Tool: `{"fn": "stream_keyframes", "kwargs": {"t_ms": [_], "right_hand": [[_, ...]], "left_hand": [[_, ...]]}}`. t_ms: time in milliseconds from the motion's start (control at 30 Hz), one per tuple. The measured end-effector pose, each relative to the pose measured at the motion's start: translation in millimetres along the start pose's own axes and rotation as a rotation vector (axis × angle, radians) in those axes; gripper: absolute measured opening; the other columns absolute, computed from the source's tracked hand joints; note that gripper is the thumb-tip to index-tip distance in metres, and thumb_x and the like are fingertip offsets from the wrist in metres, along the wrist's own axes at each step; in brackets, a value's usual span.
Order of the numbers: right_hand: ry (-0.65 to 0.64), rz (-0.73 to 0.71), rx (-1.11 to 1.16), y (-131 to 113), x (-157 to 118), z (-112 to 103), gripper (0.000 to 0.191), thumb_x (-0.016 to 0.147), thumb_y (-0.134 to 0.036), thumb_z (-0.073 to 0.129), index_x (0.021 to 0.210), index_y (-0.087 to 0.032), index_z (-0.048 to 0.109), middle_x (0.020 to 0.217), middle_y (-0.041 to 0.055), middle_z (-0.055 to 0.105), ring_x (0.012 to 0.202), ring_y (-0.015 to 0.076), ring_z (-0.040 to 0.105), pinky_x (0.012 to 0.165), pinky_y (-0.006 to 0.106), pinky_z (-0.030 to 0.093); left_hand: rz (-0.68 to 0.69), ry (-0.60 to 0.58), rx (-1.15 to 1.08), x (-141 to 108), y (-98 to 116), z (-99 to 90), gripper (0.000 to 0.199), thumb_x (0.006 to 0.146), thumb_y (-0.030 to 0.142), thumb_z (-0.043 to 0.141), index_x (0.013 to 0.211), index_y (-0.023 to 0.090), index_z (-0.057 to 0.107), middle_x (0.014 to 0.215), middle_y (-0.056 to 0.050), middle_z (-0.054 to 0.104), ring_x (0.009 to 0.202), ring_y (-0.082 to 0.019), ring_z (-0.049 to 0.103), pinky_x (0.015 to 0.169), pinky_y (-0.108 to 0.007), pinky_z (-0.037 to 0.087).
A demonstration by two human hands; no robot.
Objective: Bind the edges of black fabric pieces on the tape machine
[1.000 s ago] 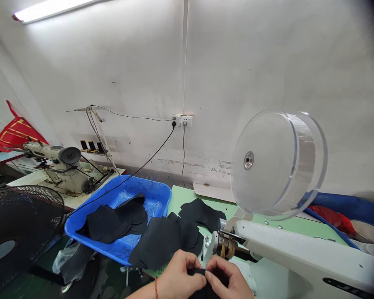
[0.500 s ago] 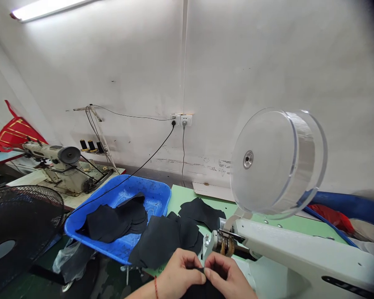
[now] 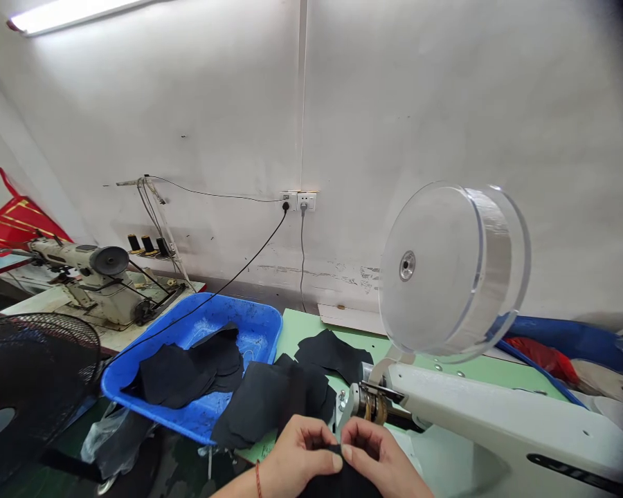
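The left hand (image 3: 304, 456) and right hand (image 3: 381, 456) are positioned close together, thumbs and fingers pinching the upper edge of a black fabric piece (image 3: 340, 484) just in front of the white machine (image 3: 472, 408). A clear reel (image 3: 436, 277) is mounted above the machine arm; on the green counter (image 3: 304, 332), loose black pieces (image 3: 259, 401) lie left of the machine. Beside these, a blue tub (image 3: 158, 416) contains further cut pieces (image 3: 174, 373).

The head camera is looking forward and slightly down from close in front of the flat, pale-green desk (image 3: 291, 330), facing the grey-white wall (image 3: 363, 138) behind it.
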State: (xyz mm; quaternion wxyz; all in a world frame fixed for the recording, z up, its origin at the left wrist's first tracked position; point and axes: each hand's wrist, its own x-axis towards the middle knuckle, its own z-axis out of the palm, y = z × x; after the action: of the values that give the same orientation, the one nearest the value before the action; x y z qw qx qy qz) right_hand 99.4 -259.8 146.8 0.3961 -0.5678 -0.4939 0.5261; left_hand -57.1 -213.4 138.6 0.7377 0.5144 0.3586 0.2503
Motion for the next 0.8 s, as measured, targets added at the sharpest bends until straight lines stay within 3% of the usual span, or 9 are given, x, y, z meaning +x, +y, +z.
{"fn": "stream_keyframes", "kwargs": {"t_ms": [100, 233, 367, 600, 700, 800], "right_hand": [[0.010, -0.005, -0.018, -2.1, 1.2, 1.8, 0.019, 0.065, -0.035, 0.058, 0.061, -0.020, 0.048, 0.059, -0.0053, 0.038, 0.059, 0.0126, 0.032, 0.056, 0.027, 0.025], [0.027, -0.009, -0.017, -1.9, 2.3, 0.9, 0.025, 0.065, -0.040, 0.059, 0.059, -0.021, 0.045, 0.058, -0.0056, 0.037, 0.058, 0.0121, 0.031, 0.054, 0.027, 0.026], [0.019, -0.013, -0.018, 4.1, 3.1, -3.2, 0.027, 0.065, -0.043, 0.059, 0.060, -0.020, 0.046, 0.058, -0.0055, 0.037, 0.058, 0.0122, 0.031, 0.055, 0.027, 0.026], [0.008, -0.026, -0.018, 9.4, -1.6, -7.1, 0.026, 0.067, -0.041, 0.060, 0.061, -0.019, 0.047, 0.058, -0.0061, 0.037, 0.058, 0.0117, 0.031, 0.054, 0.027, 0.025], [0.031, -0.022, -0.032, 19.1, -7.3, -18.1, 0.028, 0.069, -0.043, 0.061, 0.064, -0.018, 0.051, 0.059, -0.0056, 0.040, 0.059, 0.0119, 0.034, 0.056, 0.026, 0.027], [-0.026, 0.055, -0.020, 35.1, -20.4, -42.5, 0.033, 0.065, -0.049, 0.065, 0.071, -0.018, 0.060, 0.061, -0.0040, 0.048, 0.060, 0.0129, 0.041, 0.057, 0.027, 0.031]], "left_hand": [[0.039, 0.017, 0.115, 2.5, 1.4, 2.7, 0.022, 0.056, 0.033, 0.065, 0.056, 0.014, 0.055, 0.054, 0.004, 0.044, 0.058, -0.010, 0.035, 0.057, -0.025, 0.025], [0.095, 0.062, 0.211, 8.1, 1.0, 7.3, 0.021, 0.060, 0.033, 0.055, 0.051, 0.015, 0.051, 0.053, 0.004, 0.039, 0.059, -0.010, 0.034, 0.057, -0.025, 0.026], [0.118, 0.018, 0.232, 12.3, -5.4, 5.4, 0.019, 0.062, 0.033, 0.051, 0.054, 0.015, 0.049, 0.055, 0.004, 0.039, 0.059, -0.010, 0.033, 0.057, -0.024, 0.026], [0.041, -0.094, 0.180, 14.2, -5.5, 3.2, 0.026, 0.065, 0.038, 0.054, 0.057, 0.014, 0.052, 0.054, 0.004, 0.038, 0.057, -0.009, 0.031, 0.055, -0.024, 0.023], [0.080, -0.088, 0.239, 16.6, -1.0, 12.6, 0.028, 0.062, 0.039, 0.061, 0.054, 0.015, 0.050, 0.052, 0.005, 0.039, 0.056, -0.009, 0.032, 0.054, -0.024, 0.024], [0.102, -0.066, 0.257, 21.3, 1.1, 20.3, 0.030, 0.065, 0.040, 0.060, 0.053, 0.014, 0.051, 0.052, 0.004, 0.039, 0.056, -0.009, 0.033, 0.054, -0.024, 0.025]]}}
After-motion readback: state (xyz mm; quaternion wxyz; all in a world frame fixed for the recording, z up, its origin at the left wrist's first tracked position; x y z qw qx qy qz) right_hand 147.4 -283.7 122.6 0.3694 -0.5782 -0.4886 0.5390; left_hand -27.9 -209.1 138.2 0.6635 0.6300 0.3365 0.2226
